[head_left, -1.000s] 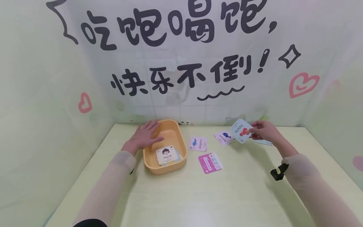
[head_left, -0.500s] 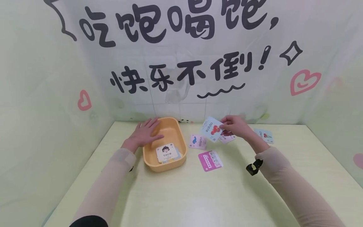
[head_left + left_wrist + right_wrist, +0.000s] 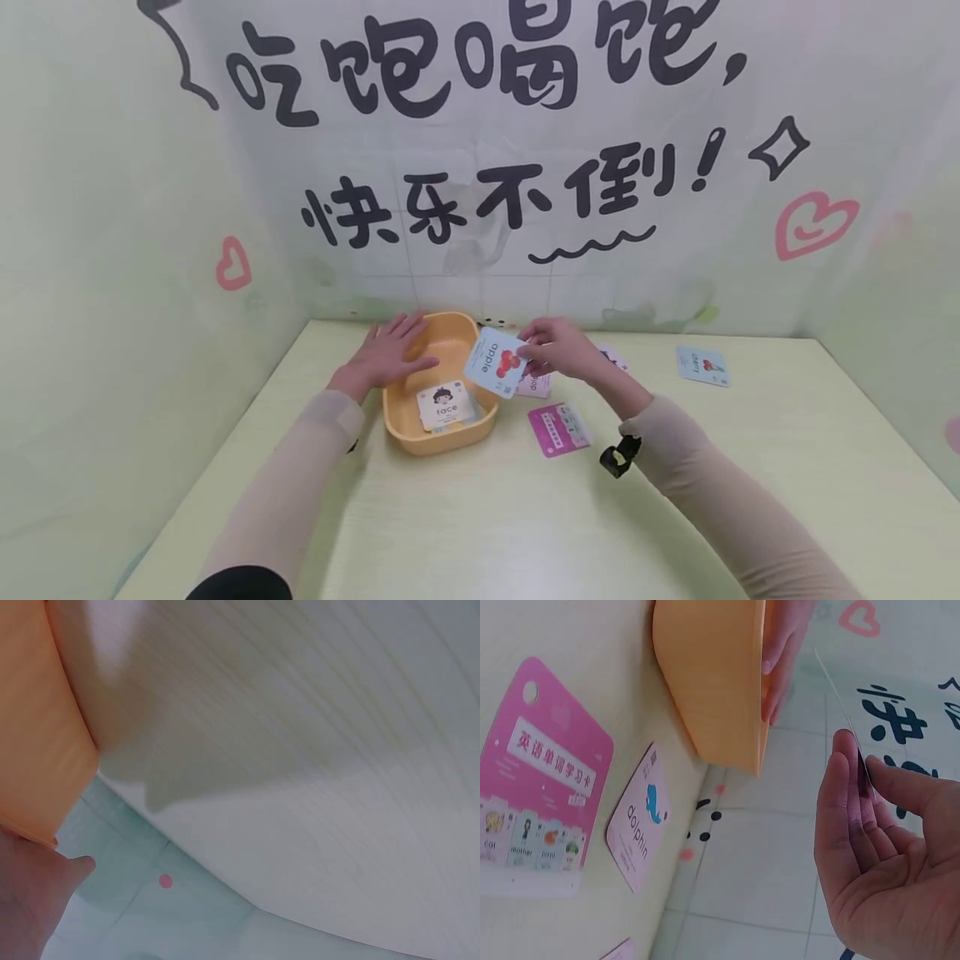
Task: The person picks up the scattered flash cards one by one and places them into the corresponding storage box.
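Note:
My right hand [image 3: 562, 348] pinches a light blue apple card [image 3: 497, 362] between thumb and fingers, held up at the right rim of an orange plastic bin [image 3: 440, 446]. The right wrist view shows that card [image 3: 844, 705] edge-on in the fingers. My left hand [image 3: 384, 354] lies with its fingers spread across the bin's left rim. Inside the bin, a face card [image 3: 446, 405] rests on top of other cards. The dolphin card [image 3: 637, 821] lies on the table beside the bin, partly hidden by my right hand in the head view.
A pink card [image 3: 558, 430] lies in front of the dolphin card. A whale card [image 3: 613, 357] shows partly behind my right forearm. Farther right is a cherry card [image 3: 702, 366]. A printed sheet hangs along the table's [image 3: 480, 533] back edge.
My right hand has carried the apple card leftward from the right side of the table to the bin. The cherry card has come into full view. My left hand has stayed on the bin.

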`<move>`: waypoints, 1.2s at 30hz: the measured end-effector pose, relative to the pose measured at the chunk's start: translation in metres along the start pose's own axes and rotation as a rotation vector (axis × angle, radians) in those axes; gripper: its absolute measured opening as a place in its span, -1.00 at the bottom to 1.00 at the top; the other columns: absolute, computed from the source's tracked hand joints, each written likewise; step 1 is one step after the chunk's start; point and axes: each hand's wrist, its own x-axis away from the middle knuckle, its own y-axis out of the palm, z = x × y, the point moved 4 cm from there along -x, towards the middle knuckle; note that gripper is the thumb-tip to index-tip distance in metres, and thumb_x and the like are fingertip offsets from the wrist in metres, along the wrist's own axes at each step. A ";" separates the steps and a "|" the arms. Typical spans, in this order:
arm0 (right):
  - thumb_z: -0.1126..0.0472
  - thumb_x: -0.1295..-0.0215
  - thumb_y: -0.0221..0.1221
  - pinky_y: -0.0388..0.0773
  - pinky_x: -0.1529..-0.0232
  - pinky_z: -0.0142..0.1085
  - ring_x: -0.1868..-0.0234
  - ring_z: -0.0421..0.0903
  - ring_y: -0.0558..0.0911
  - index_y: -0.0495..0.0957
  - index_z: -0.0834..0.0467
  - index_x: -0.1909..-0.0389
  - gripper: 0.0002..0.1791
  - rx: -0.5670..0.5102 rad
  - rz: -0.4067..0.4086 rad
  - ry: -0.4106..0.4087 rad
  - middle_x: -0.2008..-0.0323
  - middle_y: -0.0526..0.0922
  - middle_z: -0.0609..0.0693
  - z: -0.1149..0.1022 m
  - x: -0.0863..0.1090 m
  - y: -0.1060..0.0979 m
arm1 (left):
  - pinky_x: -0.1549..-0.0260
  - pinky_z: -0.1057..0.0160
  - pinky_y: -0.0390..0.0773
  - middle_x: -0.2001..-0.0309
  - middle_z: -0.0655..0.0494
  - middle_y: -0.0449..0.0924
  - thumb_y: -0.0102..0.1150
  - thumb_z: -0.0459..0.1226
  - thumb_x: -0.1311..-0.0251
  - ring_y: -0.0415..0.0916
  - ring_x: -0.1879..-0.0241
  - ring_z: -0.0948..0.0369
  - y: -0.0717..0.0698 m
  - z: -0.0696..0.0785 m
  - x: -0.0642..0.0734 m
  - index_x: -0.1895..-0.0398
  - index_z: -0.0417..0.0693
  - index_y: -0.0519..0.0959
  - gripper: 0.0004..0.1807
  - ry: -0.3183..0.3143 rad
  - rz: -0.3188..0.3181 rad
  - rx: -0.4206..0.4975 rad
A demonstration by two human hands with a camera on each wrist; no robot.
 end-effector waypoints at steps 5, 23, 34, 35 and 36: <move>0.34 -0.36 0.19 0.74 0.16 -0.03 0.36 0.13 0.74 0.54 0.34 0.02 -0.76 -0.021 -0.014 -0.019 0.32 0.68 0.17 -0.003 -0.006 0.018 | -0.48 -0.38 -0.20 -0.65 0.08 -0.25 -0.14 0.37 -0.30 -0.28 -0.62 -0.10 0.002 0.001 -0.004 -0.62 0.09 -0.09 -0.02 -0.008 -0.002 -0.003; 0.35 -0.32 0.24 0.74 0.19 -0.06 0.53 -0.16 0.67 0.58 0.33 0.06 -0.78 -0.032 -0.028 0.035 0.38 0.69 0.14 -0.006 -0.011 0.056 | -0.47 -0.39 -0.21 -0.65 0.04 -0.23 -0.09 0.32 -0.32 -0.27 -0.61 -0.12 0.000 0.004 0.001 -0.62 0.04 -0.08 -0.03 -0.011 -0.013 -0.022; 0.30 -0.36 0.22 0.75 0.18 -0.09 0.42 -0.09 0.71 0.58 0.31 0.04 -0.78 0.027 -0.021 0.002 0.31 0.68 0.17 -0.003 -0.006 0.046 | -0.46 -0.41 -0.19 -0.64 0.00 -0.20 -0.05 0.30 -0.31 -0.25 -0.60 -0.15 0.000 0.004 0.003 -0.61 0.01 -0.04 -0.03 -0.009 -0.002 -0.010; 0.29 -0.36 0.22 0.75 0.18 -0.09 0.40 -0.08 0.72 0.59 0.31 0.05 -0.78 0.034 -0.019 -0.005 0.31 0.68 0.17 -0.002 -0.004 0.044 | -0.46 -0.41 -0.20 -0.64 0.01 -0.20 -0.05 0.30 -0.31 -0.26 -0.61 -0.15 0.000 0.004 0.002 -0.61 0.01 -0.04 -0.03 -0.011 -0.004 -0.009; 0.29 -0.36 0.22 0.75 0.19 -0.10 0.38 -0.04 0.74 0.59 0.31 0.05 -0.78 0.041 -0.019 -0.012 0.30 0.69 0.19 0.000 -0.003 0.041 | -0.46 -0.41 -0.21 -0.64 0.01 -0.21 -0.05 0.30 -0.31 -0.26 -0.61 -0.15 0.000 0.003 0.002 -0.61 0.02 -0.05 -0.03 -0.013 -0.006 -0.008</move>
